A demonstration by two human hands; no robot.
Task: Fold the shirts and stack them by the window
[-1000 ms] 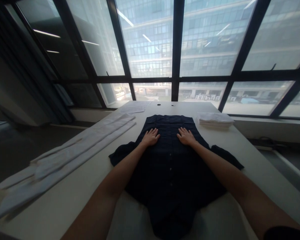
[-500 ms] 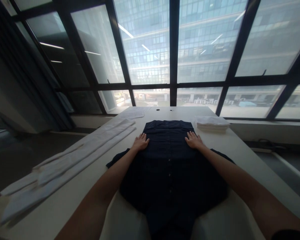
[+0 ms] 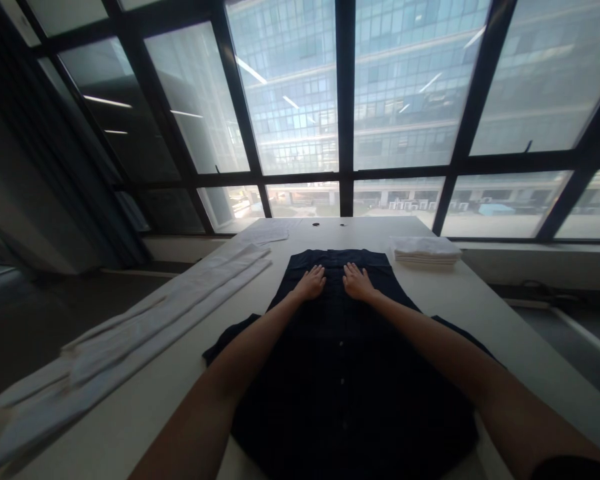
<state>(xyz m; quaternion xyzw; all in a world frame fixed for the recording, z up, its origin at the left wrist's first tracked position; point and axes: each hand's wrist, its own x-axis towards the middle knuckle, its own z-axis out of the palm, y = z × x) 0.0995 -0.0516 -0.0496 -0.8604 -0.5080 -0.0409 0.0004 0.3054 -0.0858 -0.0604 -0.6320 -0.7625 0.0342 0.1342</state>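
Lying flat on the counter (image 3: 325, 239), the dark shirt (image 3: 347, 363) is the centre of everything, and here's the danger: two palms so close on either side of its button line could bunch the cloth into a ridge if they slide inward under pressure! Uneven weight might skew the shirt's far end too, and a low forearm could drag a sleeve (image 3: 230, 335) out of line. To the hands, then! The left hand (image 3: 312, 283) is palm down on the shirt's far part, left of the buttons, fingers straight and a little apart; the right hand (image 3: 359, 283) mirrors it right of the buttons, fingers slightly fanned. Both touch cloth, neither pinching! Wide of the shirt, white folded stack (image 3: 425, 252) to its right, long white cloth (image 3: 180, 310) to its left
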